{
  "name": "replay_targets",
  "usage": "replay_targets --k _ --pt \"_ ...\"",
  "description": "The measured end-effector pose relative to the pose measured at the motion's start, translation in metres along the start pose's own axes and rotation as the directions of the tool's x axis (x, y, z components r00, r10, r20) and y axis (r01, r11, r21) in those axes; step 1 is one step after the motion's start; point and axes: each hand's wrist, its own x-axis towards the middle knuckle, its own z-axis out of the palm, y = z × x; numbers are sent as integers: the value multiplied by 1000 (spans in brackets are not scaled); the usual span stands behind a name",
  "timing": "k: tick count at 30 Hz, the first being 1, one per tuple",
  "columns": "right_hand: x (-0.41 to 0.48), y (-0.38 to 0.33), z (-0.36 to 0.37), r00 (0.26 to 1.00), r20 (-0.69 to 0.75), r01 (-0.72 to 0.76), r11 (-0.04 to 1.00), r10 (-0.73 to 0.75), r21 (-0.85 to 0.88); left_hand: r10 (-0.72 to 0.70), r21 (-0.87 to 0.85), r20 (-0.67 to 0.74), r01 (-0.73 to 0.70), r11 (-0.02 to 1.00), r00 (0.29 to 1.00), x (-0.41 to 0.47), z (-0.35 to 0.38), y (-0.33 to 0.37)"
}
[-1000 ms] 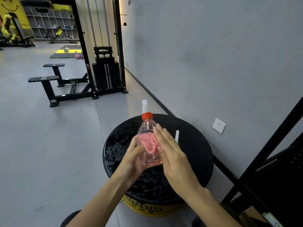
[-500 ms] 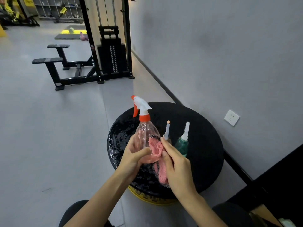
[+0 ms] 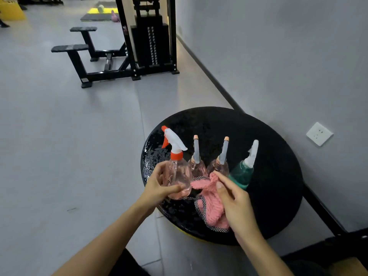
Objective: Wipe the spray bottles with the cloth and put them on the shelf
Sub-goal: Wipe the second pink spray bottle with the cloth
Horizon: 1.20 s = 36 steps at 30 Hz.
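My left hand [image 3: 159, 184] grips the clear spray bottle [image 3: 177, 176] around its lower body, fingers curled behind it and thumb laid across the front near the base. The white trigger head and orange collar stand nearly upright, and the orange nozzle tip points away to the left. I hold the bottle over the left side of a round black table [image 3: 268, 166]; whether its base touches the top I cannot tell. My right hand [image 3: 233, 200] pinches a pink cloth [image 3: 207, 200] between thumb and curled fingers. The cloth's upper edge is bunched just beside the bottle's lower right flank, and the rest, with its checked trim, hangs down onto the tabletop. Behind the cloth three more bottles stand in a row on the table: a small pink bottle [image 3: 197, 166] with a grey spout just right of the one in my grip, a second pink bottle [image 3: 219, 166] beside it, and a green bottle [image 3: 241, 176] with a white spout at the right end, close to my right fingers. A white wall socket [image 3: 319, 134] sits on the grey wall to the right. A black weight machine [image 3: 151, 40] and a bench [image 3: 79, 48] stand well apart across the grey floor.
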Motion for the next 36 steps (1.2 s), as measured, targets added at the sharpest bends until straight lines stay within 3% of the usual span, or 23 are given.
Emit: replay_targets --k 9,27,31,36 --pt "31 35 -10 963 -4 -262 944 269 198 -62 253 30 52 966 998 52 -32 -40" --pt "59 52 -10 897 94 -434 822 431 368 -80 443 93 31 896 992 99 -68 -64" --pt "60 50 -8 884 126 -457 775 451 436 -47 452 11 37 891 999 84 -57 -64" --pt "54 46 -11 891 160 -447 760 425 472 197 518 -295 -17 855 935 39 -36 -68"
